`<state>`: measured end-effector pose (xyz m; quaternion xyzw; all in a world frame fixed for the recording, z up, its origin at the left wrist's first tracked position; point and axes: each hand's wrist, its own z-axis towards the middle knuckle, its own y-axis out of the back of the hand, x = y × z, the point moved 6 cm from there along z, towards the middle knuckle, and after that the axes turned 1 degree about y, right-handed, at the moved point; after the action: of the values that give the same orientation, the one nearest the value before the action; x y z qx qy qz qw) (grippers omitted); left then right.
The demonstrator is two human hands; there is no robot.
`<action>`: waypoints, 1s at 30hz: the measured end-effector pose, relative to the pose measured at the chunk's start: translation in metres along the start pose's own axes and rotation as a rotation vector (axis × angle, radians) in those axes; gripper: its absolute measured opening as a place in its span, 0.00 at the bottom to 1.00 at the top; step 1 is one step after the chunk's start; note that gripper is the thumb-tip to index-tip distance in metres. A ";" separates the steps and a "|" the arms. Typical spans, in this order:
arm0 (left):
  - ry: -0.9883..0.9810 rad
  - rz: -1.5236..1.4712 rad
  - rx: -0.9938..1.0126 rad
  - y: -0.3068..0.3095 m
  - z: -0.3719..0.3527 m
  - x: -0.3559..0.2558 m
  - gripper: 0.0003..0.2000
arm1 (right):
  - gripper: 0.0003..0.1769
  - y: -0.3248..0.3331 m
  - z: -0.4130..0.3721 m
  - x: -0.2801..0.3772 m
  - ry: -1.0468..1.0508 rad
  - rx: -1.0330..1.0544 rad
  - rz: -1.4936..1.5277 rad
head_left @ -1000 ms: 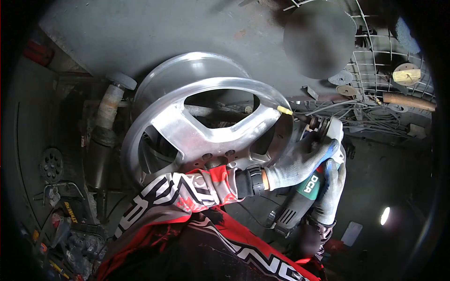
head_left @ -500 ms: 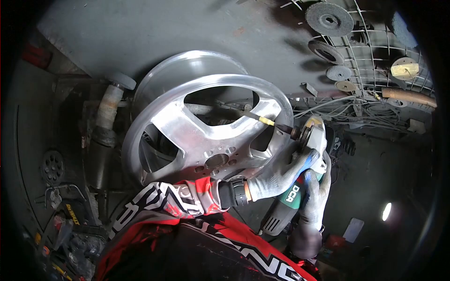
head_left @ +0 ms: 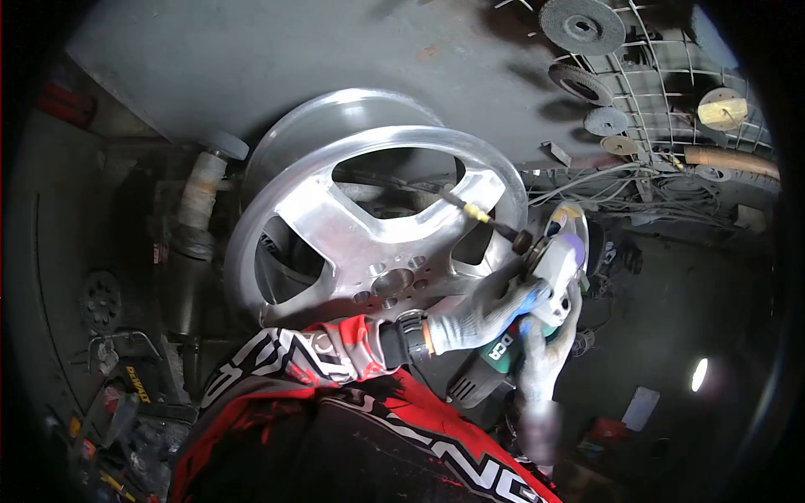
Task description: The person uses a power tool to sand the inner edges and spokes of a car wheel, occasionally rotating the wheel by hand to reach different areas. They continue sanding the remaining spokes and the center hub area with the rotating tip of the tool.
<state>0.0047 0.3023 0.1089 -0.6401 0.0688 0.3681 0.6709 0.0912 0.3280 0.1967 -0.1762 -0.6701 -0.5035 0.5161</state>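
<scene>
A shiny silver alloy wheel (head_left: 306, 205) leans upright against a grey panel, its spokes towards me. To its lower right is a green angle grinder (head_left: 501, 348) with a pale metal head. A thin rod with a yellow band (head_left: 476, 212) reaches from the head to the wheel's right spoke, its tip over the upper window. My left hand (head_left: 478, 314), gloved and with a watch at the wrist, is closed around the grinder near its head. From below, my right hand (head_left: 545, 360), gloved too, grips the body; its fingers are partly behind the tool.
Abrasive discs (head_left: 583, 27) hang on a wire rack (head_left: 662, 105) at the upper right, above bundled cables (head_left: 671, 194). Left of the wheel stands a taped cylindrical post (head_left: 201, 189). Cluttered tools, including a yellow-lettered one (head_left: 137, 384), lie at lower left.
Both hands and the grinder have shifted left and slightly down. Its head has turned, so a purple patch now shows. The rod stays at the wheel's right spoke.
</scene>
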 end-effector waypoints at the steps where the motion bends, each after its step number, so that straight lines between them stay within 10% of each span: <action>1: -0.005 -0.048 -0.011 -0.001 -0.007 0.002 0.29 | 0.51 -0.005 -0.007 0.003 -0.016 -0.005 0.027; 9: 0.028 -0.025 0.228 -0.026 -0.037 -0.014 0.35 | 0.58 0.028 -0.060 -0.054 -0.118 0.091 0.413; 16: 0.236 0.220 0.272 0.003 -0.072 -0.012 0.33 | 0.48 0.002 -0.069 -0.054 0.096 0.250 -0.063; 30: 0.474 0.149 0.344 0.039 -0.118 -0.025 0.34 | 0.53 -0.059 -0.094 -0.044 0.044 0.357 0.087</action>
<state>0.0087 0.1809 0.0711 -0.5784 0.3314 0.2397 0.7058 0.1127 0.2343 0.1251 -0.0994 -0.7292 -0.3574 0.5750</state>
